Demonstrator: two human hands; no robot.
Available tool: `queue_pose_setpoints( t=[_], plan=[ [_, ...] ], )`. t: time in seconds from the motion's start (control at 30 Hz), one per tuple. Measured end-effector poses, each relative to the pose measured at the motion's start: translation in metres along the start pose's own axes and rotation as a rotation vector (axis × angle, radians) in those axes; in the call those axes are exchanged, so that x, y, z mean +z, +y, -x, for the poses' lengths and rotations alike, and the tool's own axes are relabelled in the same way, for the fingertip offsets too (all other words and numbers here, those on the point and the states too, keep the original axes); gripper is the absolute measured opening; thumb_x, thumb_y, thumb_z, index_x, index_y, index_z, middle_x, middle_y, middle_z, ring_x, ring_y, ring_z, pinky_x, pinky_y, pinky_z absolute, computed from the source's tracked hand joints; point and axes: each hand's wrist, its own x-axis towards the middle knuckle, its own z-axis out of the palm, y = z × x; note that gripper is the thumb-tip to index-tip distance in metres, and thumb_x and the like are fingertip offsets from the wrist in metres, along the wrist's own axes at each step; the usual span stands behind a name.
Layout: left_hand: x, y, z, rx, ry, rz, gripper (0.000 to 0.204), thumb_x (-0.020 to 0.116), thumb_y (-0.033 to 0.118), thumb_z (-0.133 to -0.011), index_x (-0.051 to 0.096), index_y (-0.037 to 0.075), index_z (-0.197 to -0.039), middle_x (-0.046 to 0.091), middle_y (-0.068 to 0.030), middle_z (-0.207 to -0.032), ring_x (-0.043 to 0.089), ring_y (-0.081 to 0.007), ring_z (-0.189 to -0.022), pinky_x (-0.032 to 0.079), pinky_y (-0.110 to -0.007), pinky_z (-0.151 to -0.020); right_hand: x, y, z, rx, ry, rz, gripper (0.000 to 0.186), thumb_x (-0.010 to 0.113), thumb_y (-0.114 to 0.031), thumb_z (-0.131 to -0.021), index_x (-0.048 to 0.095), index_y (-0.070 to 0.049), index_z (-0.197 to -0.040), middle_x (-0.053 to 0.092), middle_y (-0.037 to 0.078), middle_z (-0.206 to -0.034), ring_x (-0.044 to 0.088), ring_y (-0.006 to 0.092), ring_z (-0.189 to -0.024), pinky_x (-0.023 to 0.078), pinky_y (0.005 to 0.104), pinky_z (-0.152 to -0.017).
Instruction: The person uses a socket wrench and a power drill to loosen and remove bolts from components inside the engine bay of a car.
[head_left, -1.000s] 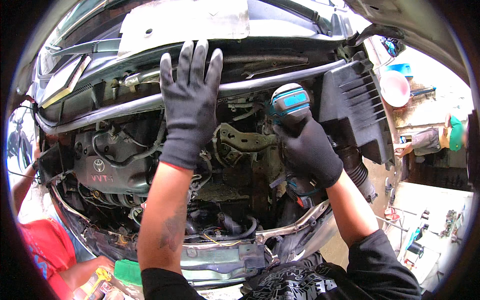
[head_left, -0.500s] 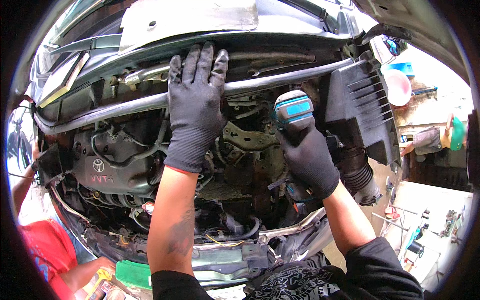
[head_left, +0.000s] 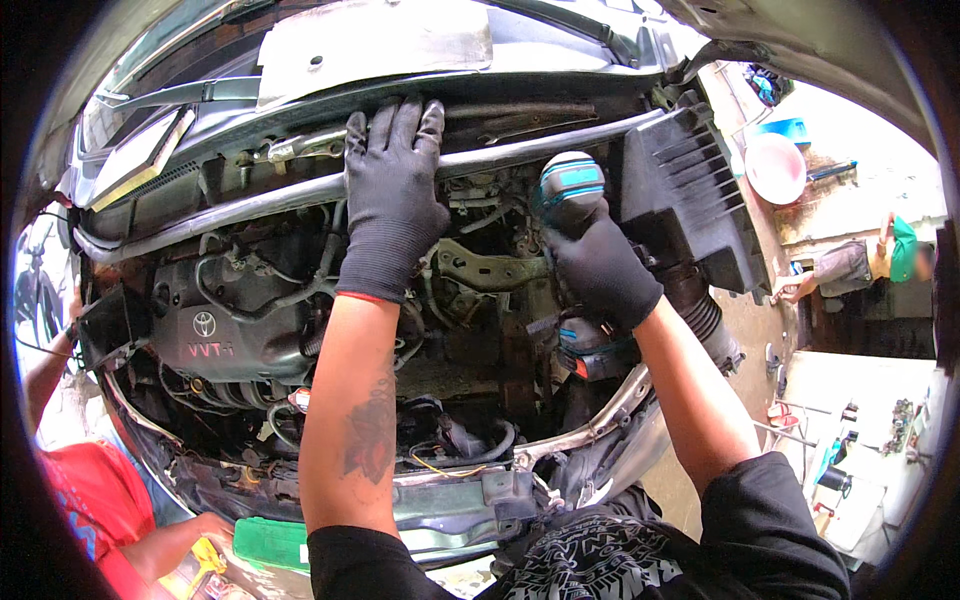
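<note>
Black gloves cover both my hands over an open car engine bay. My left hand [head_left: 395, 200] lies across the grey metal bar [head_left: 265, 205] along the rear of the bay, fingers stretched out past it toward the windshield. My right hand [head_left: 607, 265] is wrapped round the grip of a cordless driver [head_left: 572, 182], black with teal stripes. Its lower end shows beneath my wrist, beside the black ribbed air hose. The driver's working tip is hidden. Between my hands, a metal bracket [head_left: 490, 270] sits deeper down. To the left is the black engine cover [head_left: 225, 320].
A black finned air-filter housing [head_left: 690, 180] stands at the right. Wrenches [head_left: 305, 148] lie behind the bar. Someone in a red shirt [head_left: 95, 500] is at the lower left, near a green case [head_left: 270, 543]. Another person [head_left: 855, 260] and a pink basin [head_left: 776, 168] are far right.
The whole view has shifted a little. My right hand and the driver have moved slightly toward the bar, showing more of the driver's lower end. My left hand stays on the bar.
</note>
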Motion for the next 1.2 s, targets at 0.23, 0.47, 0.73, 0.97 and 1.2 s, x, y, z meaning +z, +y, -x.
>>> queue_pose_setpoints(
  t=[0.23, 0.47, 0.73, 0.97, 1.2],
  plan=[
    [-0.007, 0.0, -0.005, 0.005, 0.0, 0.096, 0.092, 0.083, 0.018, -0.062, 0.048, 0.012, -0.147, 0.052, -0.0118, -0.141, 0.044, -0.0298, -0.138, 0.024, -0.054, -0.122, 0.005, 0.015, 0.006, -0.051, 0.061, -0.096, 0.045, 0.07, -0.024, -0.091, 0.05, 0.003, -0.121, 0.07, 0.024, -0.103, 0.069, 0.0397, -0.102, 0.052, 0.0441, -0.088],
    [-0.007, 0.0, -0.003, 0.017, 0.009, 0.112, 0.096, 0.083, 0.014, -0.058, 0.048, 0.012, -0.147, 0.052, -0.0136, -0.141, 0.045, -0.0334, -0.137, 0.026, -0.054, -0.121, -0.018, 0.006, 0.015, 0.12, -0.031, -0.216, 0.035, 0.07, -0.022, -0.092, 0.061, 0.003, -0.116, 0.073, 0.019, -0.097, 0.071, 0.0352, -0.09, 0.054, 0.0426, -0.081],
    [0.0, -0.002, -0.002, 0.012, 0.054, 0.088, 0.087, 0.078, 0.014, -0.061, 0.052, 0.013, -0.144, 0.053, -0.0096, -0.138, 0.045, -0.0277, -0.136, 0.023, -0.053, -0.123, -0.008, 0.009, 0.003, -0.054, -0.057, -0.021, 0.045, 0.069, -0.023, -0.093, 0.054, 0.005, -0.125, 0.071, 0.023, -0.109, 0.068, 0.0378, -0.105, 0.052, 0.0433, -0.089],
    [-0.008, -0.002, -0.008, 0.026, 0.019, 0.141, 0.091, 0.078, 0.008, -0.059, 0.05, 0.01, -0.145, 0.053, -0.0153, -0.14, 0.046, -0.0345, -0.135, 0.026, -0.057, -0.121, 0.008, -0.016, 0.003, 0.044, -0.104, 0.118, 0.051, 0.069, -0.02, -0.094, 0.045, 0.006, -0.131, 0.069, 0.023, -0.114, 0.067, 0.0315, -0.112, 0.049, 0.0395, -0.097],
    [-0.006, -0.002, -0.005, 0.016, -0.002, 0.102, 0.092, 0.08, 0.012, -0.06, 0.048, 0.01, -0.147, 0.052, -0.0149, -0.142, 0.045, -0.0345, -0.137, 0.027, -0.056, -0.12, 0.002, -0.008, -0.008, -0.116, -0.165, 0.098, 0.064, 0.072, -0.025, -0.088, 0.034, 0.008, -0.126, 0.068, 0.032, -0.101, 0.066, 0.0481, -0.103, 0.053, 0.0488, -0.089]
  ],
)
